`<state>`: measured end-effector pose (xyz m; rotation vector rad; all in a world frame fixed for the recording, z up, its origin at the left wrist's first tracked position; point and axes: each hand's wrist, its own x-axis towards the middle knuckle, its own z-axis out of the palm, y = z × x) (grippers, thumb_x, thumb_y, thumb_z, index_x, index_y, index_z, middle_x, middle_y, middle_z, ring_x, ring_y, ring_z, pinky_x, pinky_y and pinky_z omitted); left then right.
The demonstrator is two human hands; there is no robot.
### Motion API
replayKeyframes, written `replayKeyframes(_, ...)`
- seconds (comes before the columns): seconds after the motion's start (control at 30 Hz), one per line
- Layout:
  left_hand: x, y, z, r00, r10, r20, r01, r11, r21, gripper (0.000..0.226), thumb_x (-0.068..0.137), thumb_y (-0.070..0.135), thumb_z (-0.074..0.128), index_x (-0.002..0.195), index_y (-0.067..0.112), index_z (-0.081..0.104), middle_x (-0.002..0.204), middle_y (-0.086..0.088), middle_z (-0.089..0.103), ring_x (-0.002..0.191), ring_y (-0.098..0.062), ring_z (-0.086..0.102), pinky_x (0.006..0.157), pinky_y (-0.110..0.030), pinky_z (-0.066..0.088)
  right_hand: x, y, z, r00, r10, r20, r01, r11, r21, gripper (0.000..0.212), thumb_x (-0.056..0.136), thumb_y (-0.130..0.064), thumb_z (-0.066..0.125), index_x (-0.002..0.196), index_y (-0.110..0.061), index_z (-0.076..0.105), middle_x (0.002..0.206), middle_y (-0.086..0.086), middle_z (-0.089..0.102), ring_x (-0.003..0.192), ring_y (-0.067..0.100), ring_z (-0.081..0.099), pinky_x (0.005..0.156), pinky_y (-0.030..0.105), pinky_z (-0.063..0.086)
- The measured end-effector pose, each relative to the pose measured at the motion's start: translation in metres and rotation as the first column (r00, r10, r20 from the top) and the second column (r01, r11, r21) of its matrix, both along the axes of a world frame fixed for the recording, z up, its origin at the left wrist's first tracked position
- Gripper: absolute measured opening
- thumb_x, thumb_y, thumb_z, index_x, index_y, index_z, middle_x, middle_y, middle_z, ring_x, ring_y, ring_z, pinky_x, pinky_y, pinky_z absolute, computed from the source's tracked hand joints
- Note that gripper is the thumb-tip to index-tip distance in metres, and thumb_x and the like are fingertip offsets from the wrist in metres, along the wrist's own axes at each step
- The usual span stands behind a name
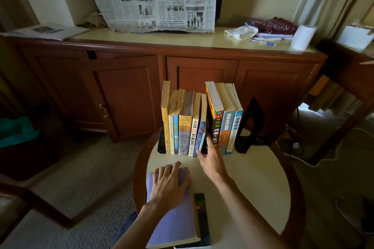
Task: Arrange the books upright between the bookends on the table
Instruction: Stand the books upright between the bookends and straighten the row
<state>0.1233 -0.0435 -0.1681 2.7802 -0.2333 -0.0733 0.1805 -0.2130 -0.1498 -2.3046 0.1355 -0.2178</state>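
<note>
The purple book [172,210] lies flat on the stack nearest me on the surface [249,184], under my left hand [169,183], whose fingers lie spread and flat on its cover. It looks a stiff, middling-heavy paperback; I'd take it by the spine edge. My right hand [210,159] reaches with loose fingers into the gap in the upright row [202,121], between the bookends [251,125].

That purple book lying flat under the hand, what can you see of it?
The purple book is a soft-looking paperback with a plain lavender cover and pale page edges along its right side. It lies flat at the near edge of the round table, on top of a darker book. The left hand rests on its far end, fingers spread flat.
</note>
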Motion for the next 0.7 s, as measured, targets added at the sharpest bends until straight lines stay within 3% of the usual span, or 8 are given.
replayKeyframes(0.07,0.002,-0.002,0.002,1.0,0.0,-0.024,-0.001,1.0,-0.011,0.063,0.098,0.063,0.033,0.15,0.029,0.03,0.15,0.001,0.041,0.138,-0.022,0.034,0.116,-0.039,0.023,-0.005,-0.002,-0.001,0.999,-0.002,0.04,0.003,1.0,-0.005,0.068,0.095,-0.023,0.062,0.154,-0.019,0.028,0.141,0.005,0.053,0.128,0.02,0.053,0.099,0.035,0.049)
replayKeyframes(0.23,-0.008,-0.001,-0.003,0.998,-0.011,0.065,0.01,1.0,0.019,0.072,0.09,0.071,0.008,0.14,0.029,0.04,0.138,0.003,0.049,0.128,-0.022,0.04,0.112,-0.038,0.027,-0.032,-0.006,-0.005,0.994,-0.065,0.088,0.061,0.997,0.048,0.042,0.092,-0.014,0.065,0.133,-0.01,0.057,0.12,0.005,0.067,0.108,0.017,0.065,0.086,0.018,0.048)
replayKeyframes(0.3,-0.01,-0.001,-0.003,0.996,-0.005,0.092,0.004,1.0,0.005,0.07,0.091,0.07,0.008,0.137,0.029,0.043,0.134,0.002,0.051,0.124,-0.022,0.042,0.111,-0.038,0.028,-0.058,-0.009,-0.017,0.998,-0.005,0.059,0.004,1.0,0.011,0.03,0.088,-0.011,0.067,0.119,-0.012,0.067,0.11,0.005,0.071,0.102,0.019,0.067,0.085,0.02,0.05)
replayKeyframes(0.37,-0.009,-0.002,-0.003,0.997,-0.005,0.082,0.005,1.0,0.0,0.067,0.093,0.069,0.012,0.135,0.027,0.044,0.133,0.0,0.052,0.123,-0.024,0.043,0.11,-0.038,0.027,-0.091,-0.011,-0.034,0.989,0.137,-0.06,-0.135,0.99,0.032,0.03,0.088,-0.016,0.066,0.118,-0.019,0.068,0.115,0.0,0.068,0.107,0.016,0.064,0.095,0.029,0.052)
replayKeyframes(0.43,-0.008,0.001,-0.003,0.997,-0.009,0.078,0.011,1.0,-0.025,0.059,0.097,0.066,0.021,0.135,0.028,0.045,0.133,0.0,0.053,0.123,-0.023,0.042,0.11,-0.038,0.026,-0.12,-0.015,-0.053,0.961,0.259,-0.095,-0.264,0.963,-0.054,0.033,0.091,-0.028,0.059,0.124,-0.029,0.064,0.13,-0.002,0.06,0.124,0.018,0.052,0.106,0.039,0.044)
replayKeyframes(0.5,-0.007,0.005,-0.004,0.997,-0.029,0.078,0.033,0.998,-0.053,0.055,0.098,0.065,0.03,0.136,0.028,0.047,0.134,0.001,0.053,0.124,-0.022,0.042,0.11,-0.038,0.026,-0.14,-0.018,-0.061,0.949,0.262,-0.177,-0.3,0.924,-0.237,0.044,0.097,-0.037,0.05,0.142,-0.037,0.046,0.155,0.0,0.038,0.146,0.025,0.025,0.118,0.041,0.026)
replayKeyframes(0.57,-0.006,0.008,-0.002,0.996,-0.044,0.078,0.048,0.997,-0.06,0.056,0.098,0.065,0.034,0.136,0.027,0.048,0.134,0.001,0.053,0.124,-0.022,0.043,0.11,-0.037,0.027,-0.148,-0.023,-0.057,0.954,0.18,-0.241,-0.253,0.912,-0.321,0.052,0.1,-0.045,0.043,0.15,-0.04,0.029,0.163,-0.003,0.017,0.152,0.025,0.004,0.119,0.041,0.013)
replayKeyframes(0.7,-0.003,0.011,0.002,0.996,-0.052,0.074,0.057,0.995,-0.077,0.057,0.097,0.065,0.035,0.138,0.026,0.048,0.135,0.001,0.053,0.124,-0.021,0.042,0.111,-0.038,0.027,-0.142,-0.029,-0.048,0.96,0.123,-0.253,-0.204,0.924,-0.323,0.058,0.099,-0.042,0.048,0.152,-0.039,0.024,0.165,0.0,0.009,0.151,0.028,-0.007,0.121,0.045,0.004)
